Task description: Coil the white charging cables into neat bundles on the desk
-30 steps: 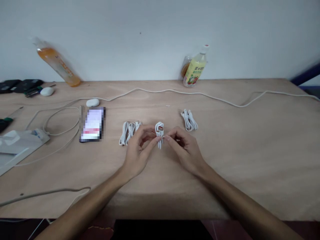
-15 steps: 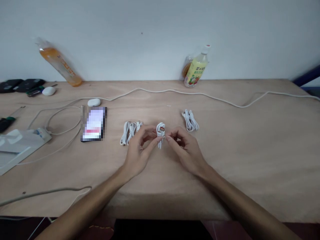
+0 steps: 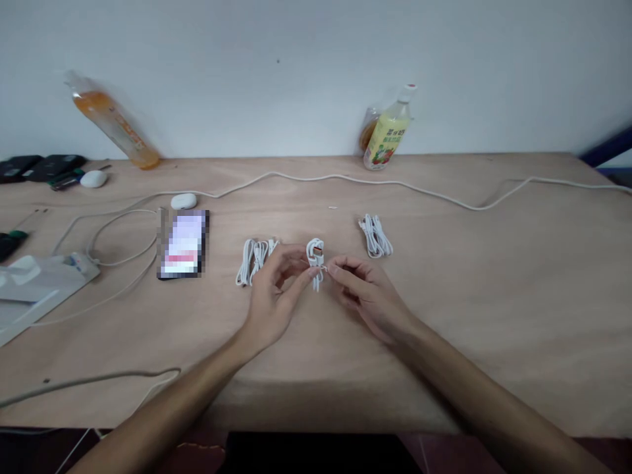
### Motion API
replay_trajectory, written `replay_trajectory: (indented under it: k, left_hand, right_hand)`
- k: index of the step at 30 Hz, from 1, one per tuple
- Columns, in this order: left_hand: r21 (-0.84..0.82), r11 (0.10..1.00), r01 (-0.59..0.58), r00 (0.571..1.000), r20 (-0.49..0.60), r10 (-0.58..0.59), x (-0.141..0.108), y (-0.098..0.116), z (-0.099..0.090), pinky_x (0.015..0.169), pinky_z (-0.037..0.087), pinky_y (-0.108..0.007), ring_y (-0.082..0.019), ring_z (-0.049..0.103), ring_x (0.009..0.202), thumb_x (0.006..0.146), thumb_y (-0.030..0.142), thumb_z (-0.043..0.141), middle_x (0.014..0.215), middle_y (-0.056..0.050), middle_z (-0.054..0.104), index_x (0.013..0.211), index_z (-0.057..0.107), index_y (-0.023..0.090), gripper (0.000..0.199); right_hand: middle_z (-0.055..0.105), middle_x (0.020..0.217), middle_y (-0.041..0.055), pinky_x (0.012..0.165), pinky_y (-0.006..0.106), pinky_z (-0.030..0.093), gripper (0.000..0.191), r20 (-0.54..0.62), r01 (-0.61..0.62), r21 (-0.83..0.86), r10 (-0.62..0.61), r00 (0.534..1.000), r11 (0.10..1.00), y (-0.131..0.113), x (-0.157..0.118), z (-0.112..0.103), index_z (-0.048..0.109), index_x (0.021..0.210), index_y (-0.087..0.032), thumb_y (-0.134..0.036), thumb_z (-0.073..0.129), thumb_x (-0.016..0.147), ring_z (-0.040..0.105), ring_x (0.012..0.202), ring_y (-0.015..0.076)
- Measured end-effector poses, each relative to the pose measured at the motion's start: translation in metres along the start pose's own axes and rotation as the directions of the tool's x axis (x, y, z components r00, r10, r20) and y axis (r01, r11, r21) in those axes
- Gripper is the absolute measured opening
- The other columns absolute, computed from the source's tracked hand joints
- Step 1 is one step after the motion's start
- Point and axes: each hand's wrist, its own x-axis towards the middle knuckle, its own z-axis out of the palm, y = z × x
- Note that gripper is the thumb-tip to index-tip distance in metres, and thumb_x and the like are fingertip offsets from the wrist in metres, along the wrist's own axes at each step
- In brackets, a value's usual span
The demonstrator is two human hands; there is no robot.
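A white USB cable (image 3: 315,253), folded into a small bundle with its metal plug showing, is pinched between the thumb and fingers of my left hand (image 3: 280,283). My right hand (image 3: 359,283) closes thumb and forefinger on a thin white twist tie (image 3: 324,268) at the bundle's right side. Two or so bundled white cables (image 3: 253,258) lie just left of my left hand, which partly covers them. Beyond my right hand rests another bundled white cable (image 3: 376,236).
A phone (image 3: 184,245) and a white earbud case (image 3: 184,201) lie to the left. One long white cord (image 3: 336,176) crosses the table's back. An orange bottle (image 3: 116,128) and a yellow drink bottle (image 3: 388,135) lean at the wall. A white plastic bag (image 3: 39,289) sits far left.
My right hand has turned slightly, and more of the twist tie shows between its fingertips and the cable bundle. My left hand keeps its hold; the view has shifted slightly.
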Motion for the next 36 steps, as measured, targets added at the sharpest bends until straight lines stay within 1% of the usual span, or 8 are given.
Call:
replay_trajectory:
  k: [4,11,18,24,30,33,34,36]
  left_hand:
    - [0.016,1.0,0.0,1.0,-0.009,0.0,-0.0008,0.0001,0.0004,0.088,0.063,-0.028,-0.015,0.076,0.09,0.092,0.017,0.082,0.098,0.0,0.078,0.109,0.073,0.024,0.02]
    - [0.025,1.0,0.017,1.0,-0.012,-0.016,-0.0012,0.0013,0.0006,0.088,0.064,-0.03,-0.016,0.077,0.091,0.091,0.019,0.082,0.099,0.0,0.08,0.108,0.073,0.023,0.02]
    - [0.009,0.998,0.065,0.998,-0.016,-0.065,-0.0004,0.0024,0.0,0.088,0.064,-0.031,-0.017,0.077,0.09,0.09,0.02,0.083,0.098,-0.001,0.08,0.106,0.072,0.023,0.02]
    - [-0.009,0.997,0.073,0.997,-0.023,-0.073,-0.0005,0.0022,0.0023,0.09,0.062,-0.032,-0.017,0.077,0.094,0.092,0.02,0.081,0.102,-0.002,0.08,0.107,0.07,0.023,0.019]
    - [-0.071,0.994,0.081,0.996,-0.03,-0.083,-0.0011,0.0018,0.0029,0.09,0.061,-0.031,-0.017,0.077,0.096,0.091,0.019,0.082,0.105,-0.003,0.079,0.107,0.07,0.023,0.021]
    - [-0.078,0.993,0.094,0.995,-0.024,-0.096,-0.0005,0.0037,0.0017,0.087,0.061,-0.029,-0.016,0.076,0.092,0.09,0.018,0.083,0.1,-0.001,0.079,0.106,0.07,0.023,0.021]
    - [-0.076,0.991,0.107,0.994,-0.022,-0.109,-0.0001,0.0048,0.0013,0.085,0.061,-0.029,-0.015,0.076,0.089,0.09,0.018,0.083,0.097,0.0,0.079,0.106,0.07,0.023,0.021]
    - [-0.077,0.988,0.135,0.99,-0.024,-0.137,0.0008,0.0071,0.0008,0.083,0.061,-0.029,-0.016,0.075,0.085,0.089,0.019,0.084,0.091,0.0,0.078,0.105,0.07,0.023,0.022]
  right_hand:
    - [0.046,0.066,-0.0065,0.047,0.027,0.021,0.043,0.005,0.001,0.001,-0.001,1.0,1.0,-0.0009,0.0004,0.0,0.072,0.082,-0.021,-0.06,0.089,0.076,0.032,0.055,0.0097]
    - [0.048,0.065,-0.0061,0.047,0.025,0.022,0.042,0.06,-0.071,0.041,0.069,0.996,0.997,-0.0045,0.0014,-0.0025,0.064,0.073,-0.022,-0.056,0.089,0.075,0.035,0.056,0.0099]
    - [0.051,0.066,-0.0055,0.047,0.024,0.02,0.042,0.077,-0.146,0.065,0.141,0.987,0.987,-0.0078,0.0004,-0.0024,0.063,0.075,-0.022,-0.054,0.091,0.073,0.038,0.056,0.0101]
    - [0.055,0.069,-0.0043,0.046,0.023,0.021,0.045,0.054,-0.148,0.114,0.142,0.988,0.982,-0.0072,0.0,0.0001,0.067,0.077,-0.022,-0.056,0.094,0.069,0.038,0.056,0.0093]
    - [0.056,0.07,-0.0047,0.046,0.022,0.021,0.045,0.074,-0.189,0.175,0.178,0.981,0.966,-0.0059,-0.0007,-0.0009,0.068,0.078,-0.021,-0.052,0.098,0.066,0.039,0.056,0.0084]
    - [0.057,0.067,-0.0047,0.045,0.023,0.022,0.042,0.054,-0.151,0.106,0.146,0.988,0.983,-0.004,0.0004,-0.002,0.07,0.082,-0.022,-0.056,0.093,0.072,0.039,0.053,0.009]
    - [0.057,0.067,-0.0043,0.045,0.024,0.024,0.041,0.041,-0.106,0.064,0.103,0.994,0.992,-0.0032,0.0007,-0.0021,0.071,0.083,-0.022,-0.057,0.09,0.076,0.04,0.052,0.0093]
    - [0.061,0.069,-0.0028,0.046,0.025,0.03,0.035,0.013,0.044,-0.046,-0.044,0.999,0.998,-0.0014,0.0007,-0.0019,0.073,0.085,-0.022,-0.056,0.083,0.084,0.044,0.053,0.0107]
